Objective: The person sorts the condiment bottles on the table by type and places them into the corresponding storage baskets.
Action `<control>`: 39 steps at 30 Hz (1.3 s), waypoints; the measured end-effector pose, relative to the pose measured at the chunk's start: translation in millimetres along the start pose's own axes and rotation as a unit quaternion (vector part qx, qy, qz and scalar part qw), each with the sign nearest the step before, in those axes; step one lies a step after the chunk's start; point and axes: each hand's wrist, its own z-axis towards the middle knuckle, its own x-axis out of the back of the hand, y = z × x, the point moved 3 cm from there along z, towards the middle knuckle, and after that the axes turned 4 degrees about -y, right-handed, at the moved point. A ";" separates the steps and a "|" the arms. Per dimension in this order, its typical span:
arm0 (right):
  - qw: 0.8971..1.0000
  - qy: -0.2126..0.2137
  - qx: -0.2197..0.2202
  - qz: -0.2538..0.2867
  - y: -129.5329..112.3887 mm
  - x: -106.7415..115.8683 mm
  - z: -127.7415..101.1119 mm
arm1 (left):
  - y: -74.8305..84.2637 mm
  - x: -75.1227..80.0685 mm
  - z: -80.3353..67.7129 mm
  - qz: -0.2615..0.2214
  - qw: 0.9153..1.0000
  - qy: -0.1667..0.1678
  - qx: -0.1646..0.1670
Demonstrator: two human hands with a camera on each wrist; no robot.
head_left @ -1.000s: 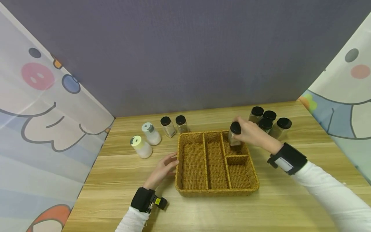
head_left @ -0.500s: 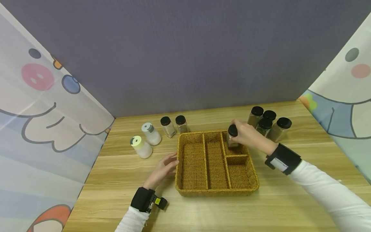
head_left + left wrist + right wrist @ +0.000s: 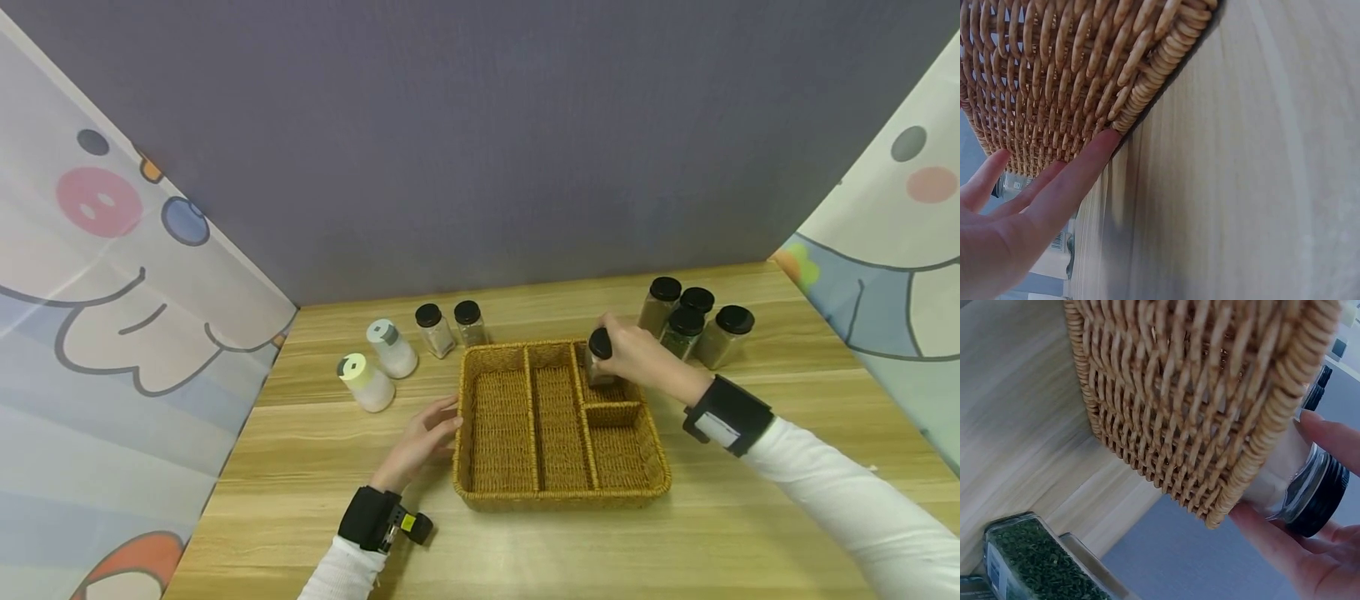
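Note:
A woven basket (image 3: 558,492) with several compartments sits on the wooden table. My right hand (image 3: 637,357) grips a black-lidded glass spice jar (image 3: 597,360) standing low in the basket's far right compartment; the right wrist view shows the jar (image 3: 1307,487) behind the basket's rim (image 3: 1272,425), held between my fingers (image 3: 1329,434). My left hand (image 3: 423,433) rests open on the table with straight fingers against the basket's left wall (image 3: 1085,94), fingertips (image 3: 1100,147) touching the weave.
Several black-lidded spice jars (image 3: 693,321) stand to the right behind the basket; one with green herbs (image 3: 1029,562) shows in the right wrist view. Two more jars (image 3: 450,325) and two white shakers (image 3: 378,362) stand at the back left. Cartoon curtains flank the table.
My right hand has lowered the jar from above the rim down into the far right compartment. The left hand has stayed in place.

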 end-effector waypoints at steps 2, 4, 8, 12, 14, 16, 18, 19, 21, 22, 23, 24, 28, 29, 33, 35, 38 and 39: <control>1.000 0.003 0.004 -0.002 0.0 -0.6 -0.6 | -0.2 -0.3 0.0 0.000 1.000 -0.001 -0.002; 1.000 0.006 0.007 -0.003 -0.1 -1.3 -0.9 | -0.7 -0.3 0.5 -0.002 1.000 0.001 -0.003; 1.000 0.012 0.009 -0.012 0.3 -2.7 -1.0 | -0.6 -0.9 1.0 -0.005 1.000 0.001 -0.005; 0.999 0.023 0.008 -0.021 1.5 -3.6 -0.7 | 0.0 -1.0 1.0 -0.007 1.000 -0.001 -0.006; 0.999 0.028 0.010 -0.022 1.2 -4.1 -0.6 | 0.3 -0.8 1.1 -0.005 1.000 -0.001 -0.007; 0.999 0.032 0.013 -0.023 1.6 -5.1 -0.4 | 0.2 -0.1 1.4 -0.003 1.000 -0.001 -0.007; 0.999 0.034 0.015 -0.022 1.7 -6.0 -0.3 | -0.1 0.3 2.2 -0.002 1.000 -0.002 -0.008; 0.999 0.036 0.015 -0.023 2.0 -6.5 -0.2 | -0.2 0.4 2.7 -0.001 1.000 -0.003 -0.009; 0.999 0.042 0.014 -0.026 2.3 -7.2 0.1 | -0.6 0.7 3.6 0.003 1.000 -0.005 -0.010; 0.999 0.045 0.014 -0.027 2.1 -7.3 0.1 | -0.6 0.8 3.9 0.004 1.000 -0.005 -0.010; 0.999 0.046 0.011 -0.028 1.9 -7.5 0.2 | -0.6 0.8 3.8 0.005 1.000 -0.005 -0.010; 0.998 0.047 0.009 -0.029 1.9 -7.7 0.5 | -0.5 0.7 3.7 0.006 1.000 -0.004 -0.010; 0.999 0.043 -0.001 -0.025 1.9 -8.5 0.5 | 1.9 -1.2 0.9 0.002 1.000 -0.004 -0.007; 0.999 0.041 -0.005 -0.024 2.0 -9.0 0.3 | 1.4 -1.2 0.4 0.001 1.000 -0.005 -0.008; 0.999 0.039 -0.014 -0.021 2.8 -11.1 -1.4 | -4.2 0.2 0.5 0.005 1.000 -0.008 -0.011; 0.999 0.040 -0.016 -0.022 3.0 -11.9 -2.0 | -4.9 0.5 -0.2 0.011 1.000 -0.009 -0.012; 0.998 0.043 -0.017 -0.030 3.4 -12.2 -3.0 | -6.0 0.7 -0.4 0.012 1.000 -0.009 -0.010; 0.998 0.045 -0.016 -0.035 3.2 -12.0 -3.3 | -5.9 0.5 -0.6 0.009 1.000 -0.009 -0.009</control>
